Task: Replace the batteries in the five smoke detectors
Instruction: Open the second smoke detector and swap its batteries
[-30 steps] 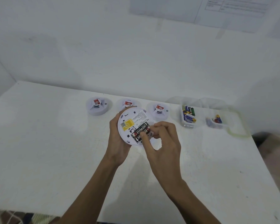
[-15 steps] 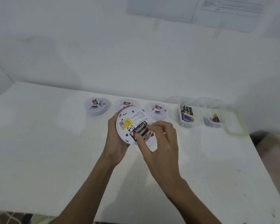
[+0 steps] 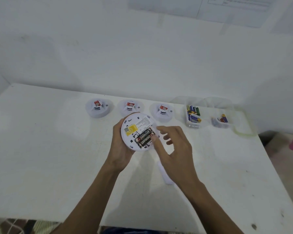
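Left hand [image 3: 121, 146] gripped the round white detector [image 3: 139, 123] by its left rim, fingers curled behind it. It held the detector tilted above the table [image 3: 41, 149], just left of frame centre, with the back side facing the camera. Two black batteries [image 3: 145, 137] lay side by side in the open bay, below a yellow sticker [image 3: 132, 129].

Right hand [image 3: 175, 149] held nothing. Its thumb [image 3: 154, 138] pressed on the right end of the batteries, and its other fingers were spread apart and loosely bent, clear of the detector. Below that hand a white plastic piece [image 3: 166, 176] lay flat on the table, partly hidden by the wrist.

Higher in the frame, three more units stood in a row along the table's far edge. They were a left detector [image 3: 97, 109], a middle detector [image 3: 130, 107] partly hidden behind the held one, and a right detector [image 3: 162, 113]. Each had a red label on top. To their right stood a clear tub [image 3: 193, 125] of spare cells [image 3: 193, 114]. Further right was a smaller tub [image 3: 222, 126] with only a few cells [image 3: 223, 118]. A paper sheet [image 3: 227, 9] hung on the wall at the upper right.
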Demonstrator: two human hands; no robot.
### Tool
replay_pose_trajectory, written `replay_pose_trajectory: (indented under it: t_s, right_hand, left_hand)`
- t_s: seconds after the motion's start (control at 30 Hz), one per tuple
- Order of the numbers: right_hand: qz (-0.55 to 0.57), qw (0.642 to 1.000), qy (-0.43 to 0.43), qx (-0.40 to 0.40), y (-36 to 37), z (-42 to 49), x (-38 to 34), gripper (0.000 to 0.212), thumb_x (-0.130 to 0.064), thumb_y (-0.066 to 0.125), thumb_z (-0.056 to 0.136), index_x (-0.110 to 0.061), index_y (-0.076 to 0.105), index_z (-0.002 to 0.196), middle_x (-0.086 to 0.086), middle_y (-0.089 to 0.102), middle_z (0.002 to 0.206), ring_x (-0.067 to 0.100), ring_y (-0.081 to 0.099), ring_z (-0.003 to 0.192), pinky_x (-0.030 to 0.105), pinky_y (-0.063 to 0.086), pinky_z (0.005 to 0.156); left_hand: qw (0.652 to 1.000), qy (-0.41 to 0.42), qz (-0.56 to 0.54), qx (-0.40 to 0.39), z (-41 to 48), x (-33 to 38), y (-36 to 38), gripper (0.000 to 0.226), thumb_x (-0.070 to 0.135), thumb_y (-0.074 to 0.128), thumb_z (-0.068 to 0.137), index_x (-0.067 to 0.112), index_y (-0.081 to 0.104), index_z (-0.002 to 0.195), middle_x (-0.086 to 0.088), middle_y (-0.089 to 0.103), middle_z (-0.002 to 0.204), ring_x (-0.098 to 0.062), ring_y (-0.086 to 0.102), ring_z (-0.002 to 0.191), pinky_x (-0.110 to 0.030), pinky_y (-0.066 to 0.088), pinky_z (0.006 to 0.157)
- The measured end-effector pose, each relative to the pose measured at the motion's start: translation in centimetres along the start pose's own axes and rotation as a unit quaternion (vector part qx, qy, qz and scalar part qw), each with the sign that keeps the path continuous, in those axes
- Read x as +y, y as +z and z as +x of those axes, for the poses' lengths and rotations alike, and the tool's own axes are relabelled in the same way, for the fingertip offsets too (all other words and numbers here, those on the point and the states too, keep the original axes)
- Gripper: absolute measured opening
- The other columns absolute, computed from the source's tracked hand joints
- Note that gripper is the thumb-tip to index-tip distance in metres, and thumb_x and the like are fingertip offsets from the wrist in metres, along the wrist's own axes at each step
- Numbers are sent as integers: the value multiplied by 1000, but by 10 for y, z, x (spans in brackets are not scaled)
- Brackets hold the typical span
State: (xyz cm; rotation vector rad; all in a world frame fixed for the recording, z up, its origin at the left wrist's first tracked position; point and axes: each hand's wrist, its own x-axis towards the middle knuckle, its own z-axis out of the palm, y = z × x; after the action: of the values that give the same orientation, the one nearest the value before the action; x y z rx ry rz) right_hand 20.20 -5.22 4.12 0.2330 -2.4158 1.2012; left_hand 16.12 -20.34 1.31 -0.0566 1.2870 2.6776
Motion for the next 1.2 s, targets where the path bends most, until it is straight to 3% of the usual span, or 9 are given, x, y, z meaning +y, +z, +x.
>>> replay_pose_trajectory:
  t_s: [0.13, 0.27, 0.37, 0.47, 0.67, 0.77, 0.9, 1.03, 1.2]
  right_hand:
    - [-49, 996, 68, -35, -12, -10, 31, 20, -30, 60, 89, -20, 64, 106, -6, 61, 98, 3, 56, 82, 7, 39, 71]
    - [-183, 949, 206, -157, -9, -28, 66, 35, -40, 59, 89, -17, 59, 115, 2, 59, 108, 17, 58, 98, 24, 42, 78]
    - [-264, 903, 247, -232, -2, -43, 78, 51, -53, 58, 85, -9, 57, 111, 5, 50, 100, 22, 52, 98, 27, 38, 75]
    - [-312, 879, 255, -255, 5, -53, 81, 54, -56, 59, 83, -7, 55, 104, 6, 46, 105, 22, 45, 96, 26, 35, 73]
    - [-321, 881, 260, -231, 12, -56, 85, 58, -53, 66, 78, -8, 49, 111, 7, 47, 111, 20, 41, 92, 25, 37, 72]
    - [-300, 887, 273, -223, 12, -54, 89, 54, -46, 67, 80, -9, 45, 111, 6, 48, 106, 22, 46, 93, 26, 37, 71]
    - [-215, 921, 247, -211, 13, -56, 92, 12, -18, 50, 93, -12, 46, 83, 0, 46, 81, 18, 44, 76, 19, 29, 57]
    - [-86, 947, 270, -153, 2, -44, 78, 29, -17, 49, 93, -15, 37, 67, 6, 44, 64, 13, 40, 54, 15, 31, 46]
    - [109, 945, 301, -72, -16, -17, 39, 35, -41, 41, 98, -9, 48, 85, 11, 62, 83, 16, 64, 68, 31, 51, 64]
  left_hand:
    - [1000, 12, 7, 2, 0, -5, -6, 42, 17, 33, 100, 24, 74, 98, -5, 71, 103, -22, 67, 100, -37, 59, 71]
    - [999, -46, -16, -5, -1, -8, -9, 45, 39, 52, 87, 14, 60, 124, -13, 61, 127, -35, 56, 118, -53, 53, 88]
    - [999, -39, 10, -22, -3, -8, -3, 49, 41, 67, 77, 13, 63, 116, -16, 62, 123, -39, 58, 114, -51, 54, 80]
    - [997, -65, 11, -40, -3, -8, 2, 84, 53, 79, 63, 7, 52, 128, -22, 51, 136, -47, 50, 121, -64, 44, 90]
    - [996, -89, -18, -13, -2, -14, -3, 70, 48, 52, 82, 8, 44, 139, -20, 46, 142, -47, 44, 128, -64, 43, 92]
    - [996, -93, -13, 8, -3, -14, -2, 71, 48, 53, 84, 8, 40, 141, -22, 44, 143, -48, 42, 129, -66, 41, 95]
    - [996, -89, -11, 16, -3, -17, -6, 65, 48, 46, 88, 10, 42, 141, -20, 43, 144, -45, 39, 132, -75, 27, 101]
    - [997, -76, 1, 25, -2, -15, -7, 59, 46, 48, 86, 10, 51, 133, -19, 51, 139, -42, 47, 128, -66, 37, 100]
    - [998, -52, 18, 6, -3, -13, -3, 50, 46, 55, 82, 15, 61, 121, -16, 59, 129, -39, 52, 123, -59, 44, 97]
